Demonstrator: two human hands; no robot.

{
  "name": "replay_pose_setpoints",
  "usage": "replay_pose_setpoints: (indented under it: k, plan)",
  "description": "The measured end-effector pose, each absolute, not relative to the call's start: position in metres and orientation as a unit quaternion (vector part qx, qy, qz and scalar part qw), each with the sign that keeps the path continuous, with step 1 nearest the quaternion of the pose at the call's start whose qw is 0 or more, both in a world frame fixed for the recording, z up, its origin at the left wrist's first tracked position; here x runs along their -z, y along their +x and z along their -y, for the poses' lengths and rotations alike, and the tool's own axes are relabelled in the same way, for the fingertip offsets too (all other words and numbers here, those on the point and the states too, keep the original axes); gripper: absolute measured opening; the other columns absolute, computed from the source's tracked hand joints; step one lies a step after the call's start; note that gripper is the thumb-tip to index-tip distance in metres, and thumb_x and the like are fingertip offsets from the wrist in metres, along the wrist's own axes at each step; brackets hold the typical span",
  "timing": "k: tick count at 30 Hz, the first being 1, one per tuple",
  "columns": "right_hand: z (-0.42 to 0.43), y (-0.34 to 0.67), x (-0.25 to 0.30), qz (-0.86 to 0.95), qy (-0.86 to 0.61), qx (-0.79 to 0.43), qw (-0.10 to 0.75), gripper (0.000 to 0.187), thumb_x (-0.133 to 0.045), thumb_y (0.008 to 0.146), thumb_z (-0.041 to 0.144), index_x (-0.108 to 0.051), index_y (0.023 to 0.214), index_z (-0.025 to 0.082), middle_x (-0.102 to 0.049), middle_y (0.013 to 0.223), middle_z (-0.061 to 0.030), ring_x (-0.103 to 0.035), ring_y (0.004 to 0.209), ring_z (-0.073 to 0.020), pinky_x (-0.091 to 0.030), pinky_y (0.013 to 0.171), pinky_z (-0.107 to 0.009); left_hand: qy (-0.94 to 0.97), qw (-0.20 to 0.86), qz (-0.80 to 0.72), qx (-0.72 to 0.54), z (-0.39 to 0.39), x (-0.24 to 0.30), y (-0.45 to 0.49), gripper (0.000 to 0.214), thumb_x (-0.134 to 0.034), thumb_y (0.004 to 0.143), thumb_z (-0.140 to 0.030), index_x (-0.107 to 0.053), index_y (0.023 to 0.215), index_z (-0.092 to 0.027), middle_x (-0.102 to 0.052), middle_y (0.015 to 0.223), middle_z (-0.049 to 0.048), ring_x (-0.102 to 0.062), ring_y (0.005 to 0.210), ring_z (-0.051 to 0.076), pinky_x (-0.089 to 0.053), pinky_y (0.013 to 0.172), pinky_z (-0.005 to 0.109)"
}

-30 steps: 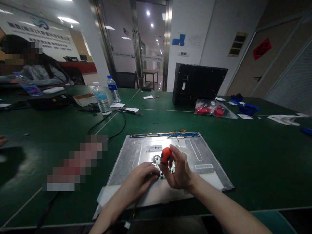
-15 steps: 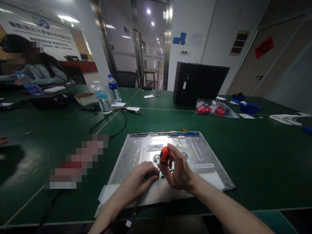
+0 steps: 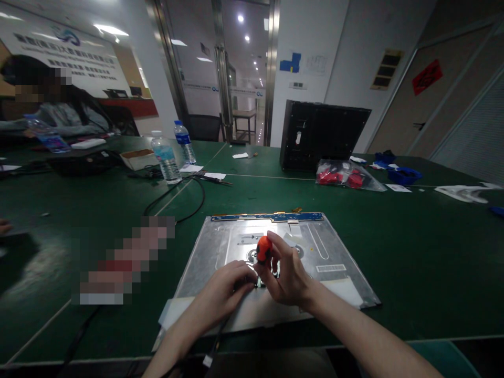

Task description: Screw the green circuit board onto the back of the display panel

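Note:
A grey metal display panel (image 3: pixel 338 252) lies flat on the green table, back side up, with a blue circuit strip (image 3: pixel 268 216) along its far edge. My right hand (image 3: pixel 289 275) is closed around an orange-handled screwdriver (image 3: pixel 263 249) held upright over the panel's middle. My left hand (image 3: pixel 226 289) rests on the panel just left of the screwdriver's tip, its fingers pinched together at the tool's lower end. What lies under those fingertips is hidden.
Two water bottles (image 3: pixel 165 163) and black cables (image 3: pixel 189 199) are at the back left. A black monitor (image 3: pixel 321 135) stands behind a plastic bag of red parts (image 3: pixel 344 177). Blue items (image 3: pixel 401 173) lie far right. Another person (image 3: pixel 51 113) sits far left.
The screwdriver handle and my right hand have shifted slightly to the left and up in view. My left hand stays at the tip.

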State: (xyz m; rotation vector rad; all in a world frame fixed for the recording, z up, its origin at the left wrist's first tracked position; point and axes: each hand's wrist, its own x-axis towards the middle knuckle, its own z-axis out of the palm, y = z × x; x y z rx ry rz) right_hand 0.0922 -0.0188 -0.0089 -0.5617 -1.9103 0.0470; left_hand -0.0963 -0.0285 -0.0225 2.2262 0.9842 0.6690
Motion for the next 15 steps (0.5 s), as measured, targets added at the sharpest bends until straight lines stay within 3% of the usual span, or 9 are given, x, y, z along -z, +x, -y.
replay_pose_setpoints:
  k: [9, 15]
  plan:
    - [0.0149, 0.092, 0.012, 0.812, -0.235, -0.009, 0.535, 0.059, -0.047, 0.096, 0.027, -0.018, 0.148, 0.022, -0.056, 0.07, 0.002, -0.05, 0.047, -0.0129, -0.044, 0.04, -0.022, 0.834, 0.306, -0.37, -0.271, 0.0286, 0.0247, -0.0956, 0.014, -0.051, 0.087, -0.014, -0.064, 0.09, -0.019, -0.068, 0.092, 0.005, -0.062, 0.088, 0.021, -0.049, 0.08, 0.033]
    - [0.0139, 0.0918, 0.0093, 0.815, -0.226, -0.013, 0.533, 0.061, -0.049, 0.097, 0.031, -0.019, 0.148, 0.021, -0.064, 0.085, -0.0038, -0.053, 0.048, -0.0116, -0.046, 0.04, -0.022, 0.834, 0.305, -0.37, -0.272, 0.0293, 0.0209, -0.0955, 0.015, -0.05, 0.086, -0.013, -0.064, 0.091, -0.019, -0.068, 0.093, 0.0051, -0.062, 0.089, 0.022, -0.048, 0.081, 0.033]
